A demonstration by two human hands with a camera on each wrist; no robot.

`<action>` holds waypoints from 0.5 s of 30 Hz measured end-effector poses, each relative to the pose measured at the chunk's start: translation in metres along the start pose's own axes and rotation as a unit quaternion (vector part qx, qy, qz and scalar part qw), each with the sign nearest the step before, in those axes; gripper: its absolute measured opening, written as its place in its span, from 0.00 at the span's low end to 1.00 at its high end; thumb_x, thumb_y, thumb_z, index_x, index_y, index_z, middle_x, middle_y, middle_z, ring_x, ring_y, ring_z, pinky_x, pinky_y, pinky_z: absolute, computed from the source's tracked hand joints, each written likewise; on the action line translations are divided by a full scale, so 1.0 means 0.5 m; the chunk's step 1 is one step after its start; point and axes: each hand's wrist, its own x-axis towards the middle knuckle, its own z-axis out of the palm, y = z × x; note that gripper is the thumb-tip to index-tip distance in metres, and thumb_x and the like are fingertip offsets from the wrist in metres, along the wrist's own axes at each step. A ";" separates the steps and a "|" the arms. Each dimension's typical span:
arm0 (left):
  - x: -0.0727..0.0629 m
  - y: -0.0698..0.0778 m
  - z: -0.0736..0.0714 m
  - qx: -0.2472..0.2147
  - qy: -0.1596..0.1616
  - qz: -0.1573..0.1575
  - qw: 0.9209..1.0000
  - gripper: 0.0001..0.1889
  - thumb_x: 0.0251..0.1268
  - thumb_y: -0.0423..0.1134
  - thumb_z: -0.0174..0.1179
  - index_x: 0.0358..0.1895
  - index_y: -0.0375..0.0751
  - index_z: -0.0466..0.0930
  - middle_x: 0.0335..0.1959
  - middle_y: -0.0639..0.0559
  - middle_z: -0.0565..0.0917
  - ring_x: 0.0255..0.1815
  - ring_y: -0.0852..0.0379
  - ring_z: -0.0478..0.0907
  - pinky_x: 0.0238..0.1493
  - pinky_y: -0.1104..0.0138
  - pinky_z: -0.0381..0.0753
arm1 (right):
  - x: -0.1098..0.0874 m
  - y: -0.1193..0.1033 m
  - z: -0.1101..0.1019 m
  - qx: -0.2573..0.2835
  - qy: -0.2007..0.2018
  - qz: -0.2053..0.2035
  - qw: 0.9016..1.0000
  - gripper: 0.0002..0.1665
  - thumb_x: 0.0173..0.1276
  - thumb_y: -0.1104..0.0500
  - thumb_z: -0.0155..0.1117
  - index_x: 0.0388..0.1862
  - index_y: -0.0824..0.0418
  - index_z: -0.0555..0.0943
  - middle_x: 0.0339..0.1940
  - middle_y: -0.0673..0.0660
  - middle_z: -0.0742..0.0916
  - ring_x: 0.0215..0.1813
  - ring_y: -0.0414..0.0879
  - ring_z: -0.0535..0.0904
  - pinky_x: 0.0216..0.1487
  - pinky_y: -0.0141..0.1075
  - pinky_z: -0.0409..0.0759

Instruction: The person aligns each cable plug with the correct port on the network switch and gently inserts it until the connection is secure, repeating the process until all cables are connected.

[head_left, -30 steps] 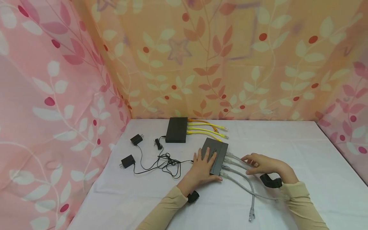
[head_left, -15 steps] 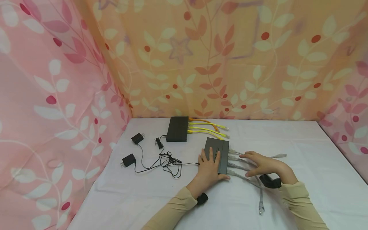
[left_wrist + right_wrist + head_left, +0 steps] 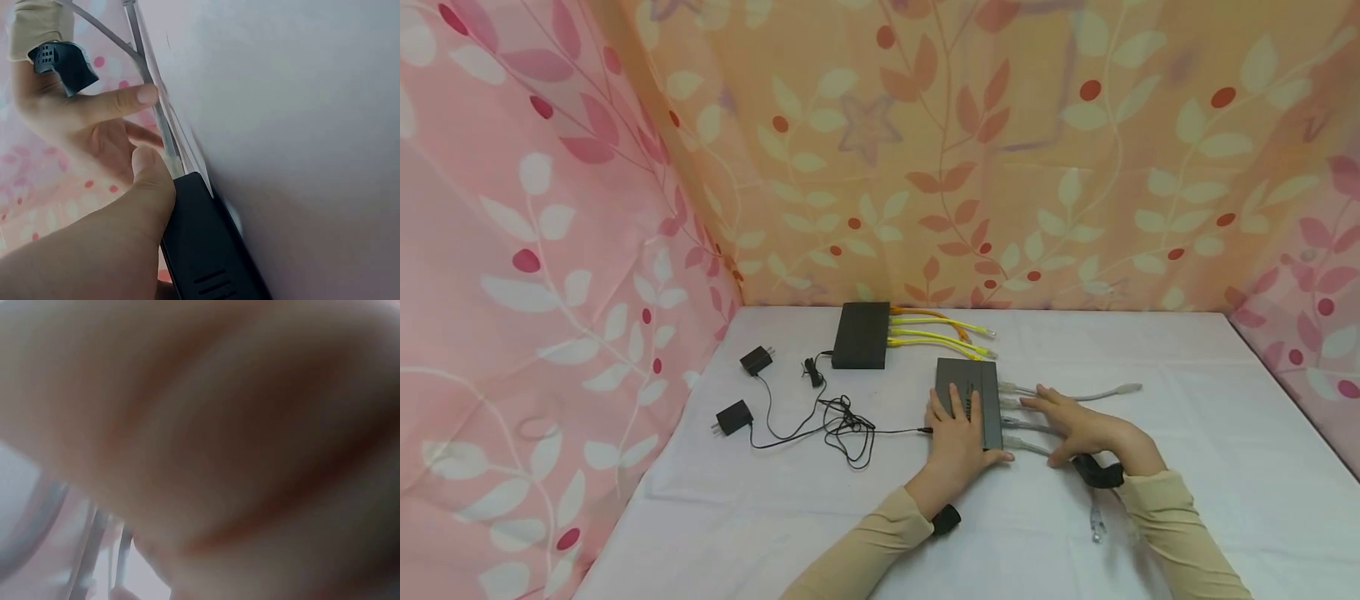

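On the white table, my left hand [image 3: 958,437] lies over a dark grey network switch [image 3: 966,373], fingers spread across its top and thumb beyond the near right corner. Grey Ethernet cables [image 3: 1026,426] are plugged along the switch's right side. My right hand [image 3: 1086,429] rests over these cables, fingers loosely extended toward the switch and partly covering them. The left wrist view shows its thumb right at a grey cable [image 3: 139,37]. Skin fills most of the right wrist view, with blurred cables [image 3: 94,550] at the lower left.
Behind stands a second black switch [image 3: 861,335] with yellow cables [image 3: 940,343] and an orange cable [image 3: 961,333]. Two black power adapters [image 3: 733,418] lie at left, their thin cords tangled [image 3: 848,425]. Patterned cloth [image 3: 865,167] walls the table at the back and sides.
My left hand and the grey switch have shifted to the right, toward my right hand. The cable ends have moved too: one now extends right behind my right hand.
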 end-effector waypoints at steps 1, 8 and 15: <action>0.001 0.002 0.000 0.003 -0.001 -0.001 1.000 0.57 0.37 0.85 0.34 0.72 0.52 0.56 0.68 0.39 0.63 0.65 0.32 0.62 0.58 0.51 0.70 | 0.001 0.002 0.000 -0.006 0.001 -0.002 1.000 0.56 0.43 0.56 0.77 0.68 0.70 0.59 0.69 0.80 0.51 0.67 0.78 0.43 0.57 0.69 0.55; 0.008 -0.001 -0.004 0.003 -0.039 -0.002 0.999 0.58 0.37 0.86 0.33 0.73 0.53 0.52 0.69 0.39 0.61 0.66 0.33 0.61 0.61 0.53 0.68 | 0.009 0.020 -0.003 -0.015 0.003 -0.016 1.000 0.54 0.45 0.54 0.77 0.68 0.68 0.60 0.70 0.78 0.52 0.67 0.77 0.47 0.57 0.67 0.59; 0.011 -0.042 0.001 -0.064 -0.062 0.038 0.995 0.52 0.44 0.83 0.32 0.73 0.58 0.52 0.71 0.40 0.59 0.67 0.33 0.60 0.58 0.57 0.72 | 0.030 0.045 -0.026 -0.021 0.027 -0.043 0.998 0.43 0.60 0.45 0.65 0.67 0.67 0.64 0.65 0.72 0.67 0.65 0.69 0.62 0.58 0.61 0.64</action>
